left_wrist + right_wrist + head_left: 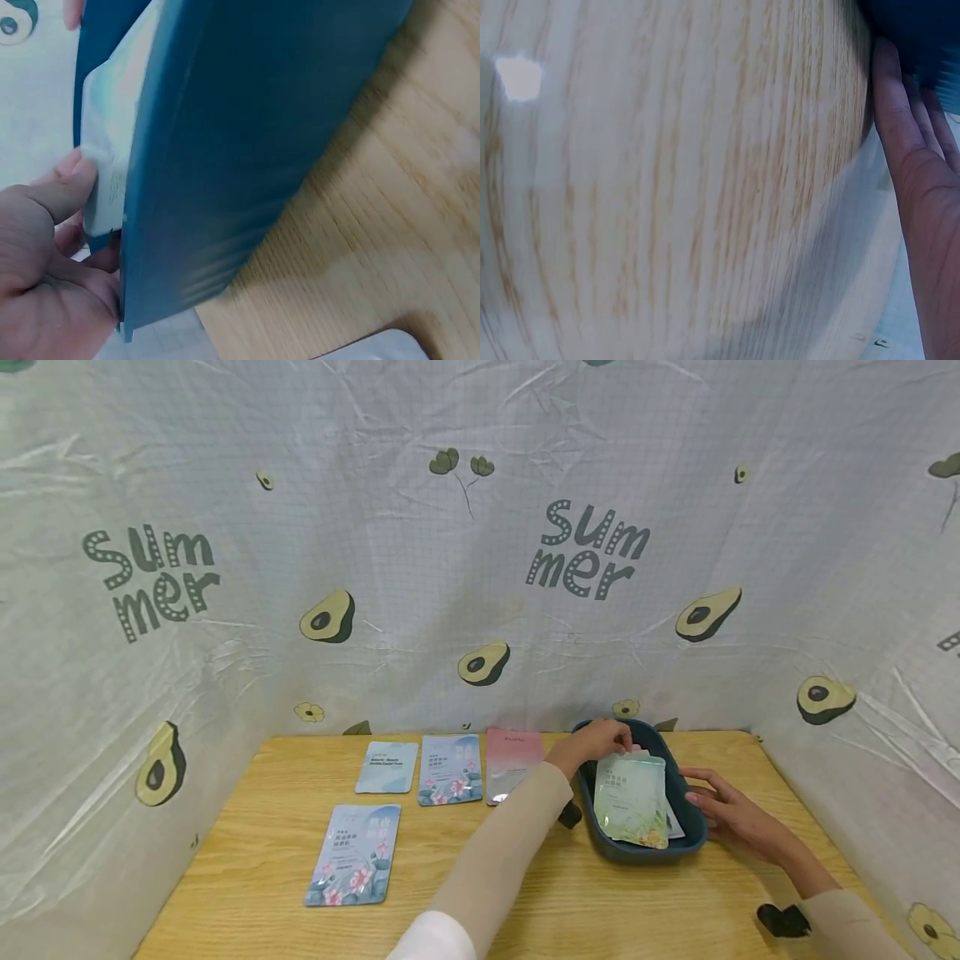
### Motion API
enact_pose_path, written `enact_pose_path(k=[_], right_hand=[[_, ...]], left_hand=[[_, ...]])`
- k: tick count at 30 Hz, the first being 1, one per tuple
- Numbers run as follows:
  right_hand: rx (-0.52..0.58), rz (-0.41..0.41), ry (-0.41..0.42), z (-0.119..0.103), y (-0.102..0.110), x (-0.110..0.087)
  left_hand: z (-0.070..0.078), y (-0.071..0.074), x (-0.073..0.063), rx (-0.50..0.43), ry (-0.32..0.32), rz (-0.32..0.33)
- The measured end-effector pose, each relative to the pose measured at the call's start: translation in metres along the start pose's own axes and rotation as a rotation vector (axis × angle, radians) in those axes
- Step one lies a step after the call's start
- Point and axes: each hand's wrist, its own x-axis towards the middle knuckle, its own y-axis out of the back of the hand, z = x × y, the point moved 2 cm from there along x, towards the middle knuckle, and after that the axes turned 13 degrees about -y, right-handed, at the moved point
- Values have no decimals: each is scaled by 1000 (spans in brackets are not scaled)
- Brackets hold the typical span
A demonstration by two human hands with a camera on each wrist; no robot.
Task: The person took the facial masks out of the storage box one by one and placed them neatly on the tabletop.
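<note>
A dark blue plastic basket [645, 852] stands on the right part of the table, with a pale green sachet [632, 797] lying on top of other packets in it. My left hand [600, 742] reaches over the basket's far left rim and pinches the sachet's top edge between thumb and fingers. Up close in the left wrist view, the thumb [75, 180] presses on the pale packet just inside the basket wall [217, 150]. My right hand [738, 814] rests against the basket's right side, its fingers fairly straight along the outer wall. Much of the packets beneath the green sachet is hidden.
Left of the basket, a pink sachet [513, 756], a blue floral sachet [451, 768] and a light blue packet [386, 767] lie in a row. Another blue floral sachet [353, 855] lies nearer the front. Behind the wooden table [255, 835] hangs a printed curtain [397, 543].
</note>
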Motion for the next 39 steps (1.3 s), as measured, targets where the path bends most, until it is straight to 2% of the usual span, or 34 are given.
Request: enact_pose_path(k=[3, 6, 9, 13, 14, 16, 22, 29, 31, 34, 37, 39], right_hand=[[5, -2, 1, 0, 0, 0], [21, -6, 4, -1, 0, 0], [22, -26, 23, -2, -1, -2], [13, -23, 36, -4, -3, -4], [9, -15, 33, -5, -4, -5], [10, 2, 27, -6, -4, -6], [14, 1, 33, -6, -3, -6], [-15, 26, 32, -6, -4, -5], [-18, 33, 29, -6, -4, -6], [-15, 28, 33, -6, -4, -7], [-8, 18, 43, -6, -6, -8], [-2, 9, 50, -6, -7, -7]], left_hand=[[6, 1, -3, -28, 70, 52], [11, 1, -9, -131, 179, 125], [14, 0, -17, -416, 298, 249], [16, 0, -25, -879, 390, 402], [17, 0, -27, -952, 398, 421], [19, 1, -30, -1037, 397, 447], [30, -1, -38, -1082, 354, 463], [36, -3, -46, -1151, 318, 356], [37, -4, -47, -1159, 309, 346], [38, -7, -49, -1092, 312, 391], [40, -9, -53, -990, 337, 465], [41, -9, -56, -954, 352, 502]])
